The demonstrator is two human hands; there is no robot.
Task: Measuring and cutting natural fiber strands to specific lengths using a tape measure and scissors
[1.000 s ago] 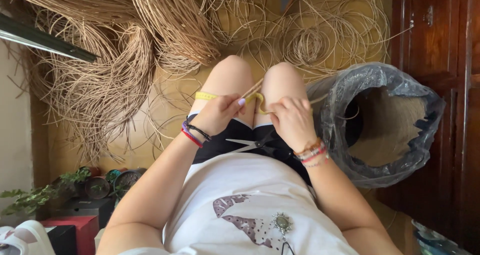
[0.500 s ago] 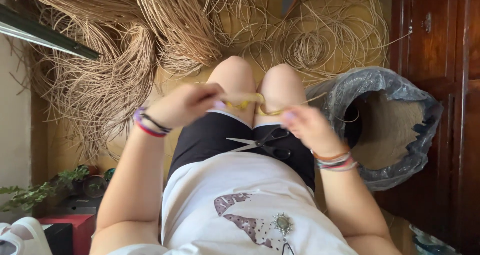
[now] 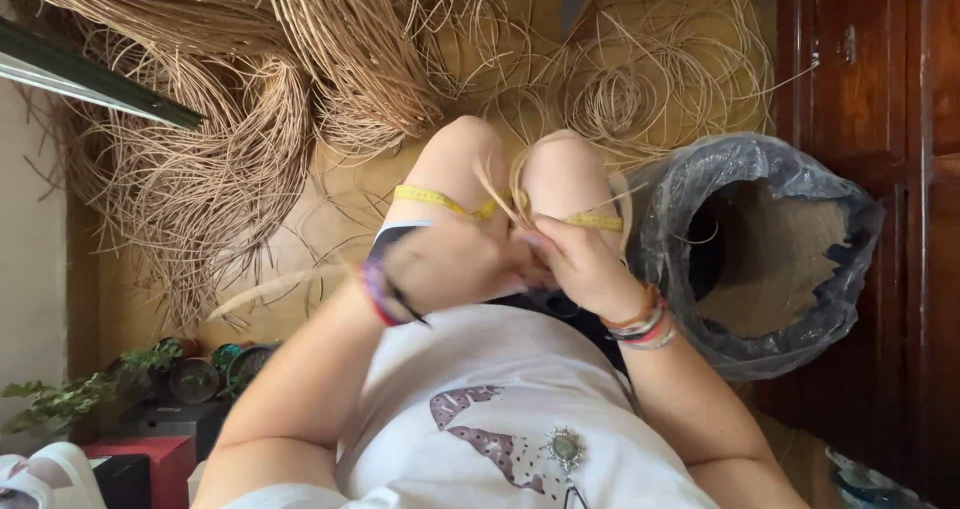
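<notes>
Both hands are now brought together over the lap: left hand (image 3: 455,264) (motion-blurred) and right hand (image 3: 580,264) are closed on thin rattan strands (image 3: 515,194), which stick up betw. the knees. Half a sec ago the hands were spread apart w/ the strands stretched betw. them; they have since been drawn back in, so the strands appear to be gathered or bent, not pulled.

A yellow measuring tape (image 3: 430,199) is draped across both knees, just beyond the hands. Loose rattan bundles (image 3: 250,149) are piled on the floor ahead; a bag-lined bin (image 3: 760,249) stands just right of the right knee.
</notes>
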